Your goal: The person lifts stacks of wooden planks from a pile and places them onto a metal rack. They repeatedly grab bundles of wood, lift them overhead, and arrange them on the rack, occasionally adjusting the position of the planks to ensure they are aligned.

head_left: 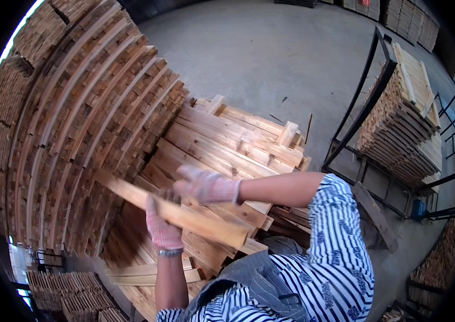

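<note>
Left hand (164, 228), in a pink-and-white knit glove, has its fingers wrapped around a pale plank (190, 217), gripping it part-way along; thumb on the near side, dark-tipped fingers showing past the far edge. The plank is held aslant above the work pile, its far end pointing up-left, its near end down-right toward the wearer's body; I read some motion blur on it. Right hand (208, 187), gloved alike, reaches in from the right just beyond the plank, over the pile. Its fingers smear too much for me to say whether they are curled or spread, or whether they touch any wood. A band (170, 252) circles the left wrist. Under both hands I log a broad pile of boards (206, 129), laid side by side with uneven ends, a few short pieces lying across its far edge. To the left, a tall stack of timber (82, 134) rises in many layers parted by thin strips, bowed by my lens. Off to the right, well apart, a black metal frame (367, 110) stands beside another board stack (399, 139). Grey floor (222, 43) beyond. Striped sleeve (340, 231) and grey apron (257, 276) fill my lower edge.
</note>
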`<state>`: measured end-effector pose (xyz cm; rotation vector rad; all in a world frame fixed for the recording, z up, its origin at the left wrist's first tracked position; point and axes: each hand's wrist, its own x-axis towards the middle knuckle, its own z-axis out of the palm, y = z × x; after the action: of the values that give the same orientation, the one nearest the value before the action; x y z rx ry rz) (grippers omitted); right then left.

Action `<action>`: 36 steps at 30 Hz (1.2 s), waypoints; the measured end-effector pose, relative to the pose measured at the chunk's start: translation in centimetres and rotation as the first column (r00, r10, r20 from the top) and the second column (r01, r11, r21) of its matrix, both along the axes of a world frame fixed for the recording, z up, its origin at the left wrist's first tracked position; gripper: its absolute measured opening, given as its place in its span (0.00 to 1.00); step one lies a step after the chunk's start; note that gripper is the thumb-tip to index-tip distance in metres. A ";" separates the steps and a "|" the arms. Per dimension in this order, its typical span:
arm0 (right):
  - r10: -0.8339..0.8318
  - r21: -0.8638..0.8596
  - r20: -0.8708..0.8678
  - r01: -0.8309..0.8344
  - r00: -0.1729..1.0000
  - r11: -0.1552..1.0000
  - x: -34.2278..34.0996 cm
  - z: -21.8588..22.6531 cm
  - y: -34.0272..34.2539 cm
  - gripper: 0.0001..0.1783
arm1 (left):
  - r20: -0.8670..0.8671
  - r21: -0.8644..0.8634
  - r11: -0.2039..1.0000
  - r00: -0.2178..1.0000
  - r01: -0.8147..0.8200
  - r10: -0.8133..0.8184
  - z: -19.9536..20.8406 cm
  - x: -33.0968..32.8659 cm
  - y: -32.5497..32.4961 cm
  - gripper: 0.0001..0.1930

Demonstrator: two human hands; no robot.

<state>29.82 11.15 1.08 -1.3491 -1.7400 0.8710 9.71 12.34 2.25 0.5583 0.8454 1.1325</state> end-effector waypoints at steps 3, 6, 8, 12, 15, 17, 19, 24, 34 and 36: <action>0.214 -0.311 -0.074 -0.227 0.974 0.923 -1.5 3.1 -0.7 0.45 | -0.041 0.017 1.000 0.999 0.008 -0.007 0.4 3.4 -0.1 0.27; -0.050 -0.062 0.021 0.051 0.999 0.997 2.9 1.5 -1.2 0.35 | -0.532 0.323 0.882 0.836 0.344 -0.131 0.2 1.1 -0.2 0.26; -0.092 -0.219 0.022 0.095 0.996 0.971 9.1 4.7 -1.0 0.35 | -0.620 0.351 0.883 0.784 0.310 -0.028 -0.4 -2.3 -1.5 0.28; -0.239 -0.251 0.180 0.280 0.954 0.927 21.1 1.2 2.9 0.36 | -0.953 0.188 0.823 -0.101 0.536 0.284 -4.5 -12.1 -4.5 0.32; -0.187 -0.283 0.450 0.338 0.873 0.897 24.9 -3.2 5.7 0.36 | -0.875 0.040 0.816 -0.374 0.577 0.308 -5.0 -11.8 -7.3 0.32; -0.143 -0.292 0.568 0.362 0.810 0.885 22.2 -6.0 6.3 0.36 | -0.876 0.077 0.807 -0.347 0.585 0.336 -6.4 -12.5 -7.7 0.31; -0.154 -0.303 0.589 0.394 0.793 0.868 20.2 -5.1 7.1 0.36 | -0.902 0.104 0.831 -0.300 0.547 0.311 -6.1 -12.0 -7.5 0.30; -0.283 -0.045 0.655 0.410 0.701 0.911 16.2 -4.9 6.3 0.32 | -0.918 0.184 0.836 -0.214 0.517 0.334 -4.9 -13.1 -8.5 0.25; -0.234 0.383 0.607 -0.021 0.759 0.924 7.3 -4.7 6.0 0.24 | -0.841 0.537 0.798 0.242 0.273 0.484 -9.6 -13.3 -10.9 0.28; -0.022 0.370 0.417 -0.148 0.909 0.917 -1.5 -2.4 4.7 0.22 | -0.784 0.598 0.769 0.363 0.226 0.503 -7.7 -14.1 -15.0 0.25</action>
<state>28.34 15.82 -1.27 -1.2619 -2.1538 0.2375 -4.38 -2.63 -5.48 1.8949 1.5299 1.2255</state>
